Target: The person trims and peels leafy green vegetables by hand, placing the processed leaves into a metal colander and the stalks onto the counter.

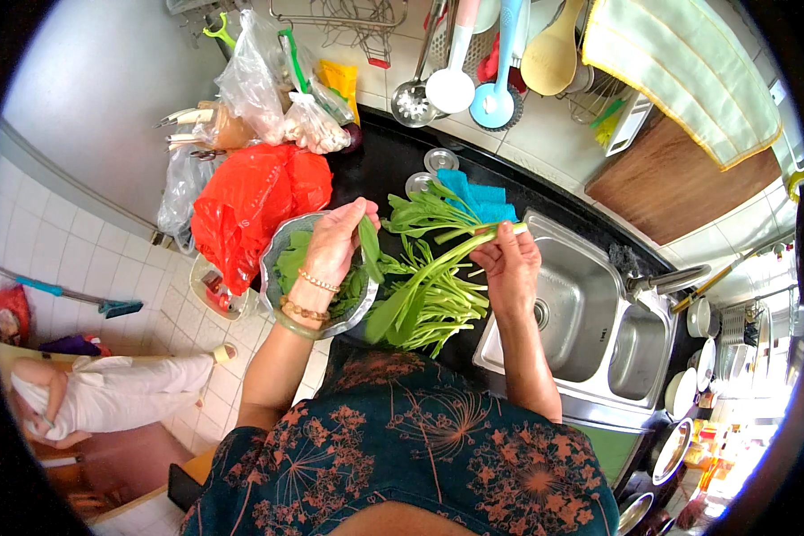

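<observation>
My left hand (332, 239), with bracelets at the wrist, pinches a loose green leaf (369, 248) over the rim of a clear bowl (358, 314). Torn leaves (292, 259) lie inside that bowl, partly hidden under my wrist. Between the fingers of my right hand (511, 259) is the pale thick end of a leafy green stalk (451, 256), whose leaves trail toward the bowl. Beneath it, a heap of leafy greens and stems (438, 308) rests on the black counter. More leaves (429, 211) lie farther back, by a blue cloth (473, 196).
A double-basin steel sink (576, 286) with a faucet (670, 279) is on the right. Red plastic bags (259, 201) crowd the bowl's left side. Utensils (500, 98) hang at the back, beside a wooden board (683, 192). Another person (125, 393) is at the lower left.
</observation>
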Available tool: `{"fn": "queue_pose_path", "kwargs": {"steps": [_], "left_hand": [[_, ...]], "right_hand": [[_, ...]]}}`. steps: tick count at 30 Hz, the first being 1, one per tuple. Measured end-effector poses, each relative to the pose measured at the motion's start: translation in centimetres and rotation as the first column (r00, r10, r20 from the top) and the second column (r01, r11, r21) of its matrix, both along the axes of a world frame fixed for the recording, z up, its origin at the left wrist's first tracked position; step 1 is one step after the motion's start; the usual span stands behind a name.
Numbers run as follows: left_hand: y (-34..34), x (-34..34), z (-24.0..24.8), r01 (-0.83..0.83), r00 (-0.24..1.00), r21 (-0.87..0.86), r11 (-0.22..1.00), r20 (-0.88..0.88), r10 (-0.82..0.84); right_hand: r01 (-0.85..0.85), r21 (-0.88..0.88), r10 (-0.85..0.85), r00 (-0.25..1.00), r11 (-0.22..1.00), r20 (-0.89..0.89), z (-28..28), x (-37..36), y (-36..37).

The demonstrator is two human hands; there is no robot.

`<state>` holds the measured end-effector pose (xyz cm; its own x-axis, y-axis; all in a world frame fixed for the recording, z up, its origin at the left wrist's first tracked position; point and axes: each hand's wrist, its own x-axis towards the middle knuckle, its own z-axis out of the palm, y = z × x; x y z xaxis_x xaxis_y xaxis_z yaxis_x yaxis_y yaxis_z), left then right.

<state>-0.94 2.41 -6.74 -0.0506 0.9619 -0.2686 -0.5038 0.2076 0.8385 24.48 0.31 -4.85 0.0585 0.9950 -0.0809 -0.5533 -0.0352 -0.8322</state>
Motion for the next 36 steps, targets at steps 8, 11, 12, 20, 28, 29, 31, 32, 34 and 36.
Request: {"fn": "queue_pose_path", "kwargs": {"steps": [8,11,12,20,28,29,31,32,34,36], "left_hand": [[-2.8,3.4,3.3,0.744,0.662,-0.121,0.657,0.009,-0.749],[-3.4,3.6,2.6,0.657,0.754,-0.151,0.739,0.118,-0.646],[-3.3,3.5,2.4,0.659,0.75,-0.103,0.745,0.172,-0.639],[-3.0,2.5,-1.3,0.586,0.807,-0.1,0.804,0.159,-0.569],[-1.9,-0.8,-3.1,0.178,0.981,0.031,0.984,0.072,-0.18],[-1.7,-1.1,-2.4,0.146,0.989,0.124,0.981,-0.047,-0.142],[-2.3,-0.4,0.7,0.132,0.948,0.121,0.984,-0.304,-0.09],[-2.6,-0.2,1.3,0.194,0.887,0.145,0.97,-0.447,-0.111],[-3.6,1.9,3.3,0.343,0.621,0.359,0.868,-0.78,0.078],[-4.2,2.9,3.8,0.443,0.532,0.331,0.833,-0.845,0.053]], "right_hand": [[-0.1,-0.153,0.056,0.962,0.983,-0.268,-2.4,-0.5,2.3],[-0.135,-0.181,0.079,0.954,0.974,-0.289,-3.3,-0.7,2.4],[-0.158,-0.188,0.094,0.946,0.97,-0.309,-3.5,-0.7,2.4],[-0.054,0.003,0.054,0.988,0.999,-0.144,-1.9,-0.7,1.8],[0.182,0.143,-0.168,0.981,0.973,-0.101,1.3,1.5,1.5],[0.167,0.145,-0.16,0.985,0.975,-0.056,1.0,1.6,1.7],[0.189,0.118,-0.193,0.981,0.975,0.024,0.4,1.3,1.5],[0.196,0.105,-0.204,0.977,0.975,0.065,0.2,1.0,1.5],[0.237,0.094,-0.246,0.963,0.967,0.106,0.1,0.4,1.3],[0.271,0.102,-0.283,0.949,0.957,0.139,0.1,-0.1,1.2]]}}
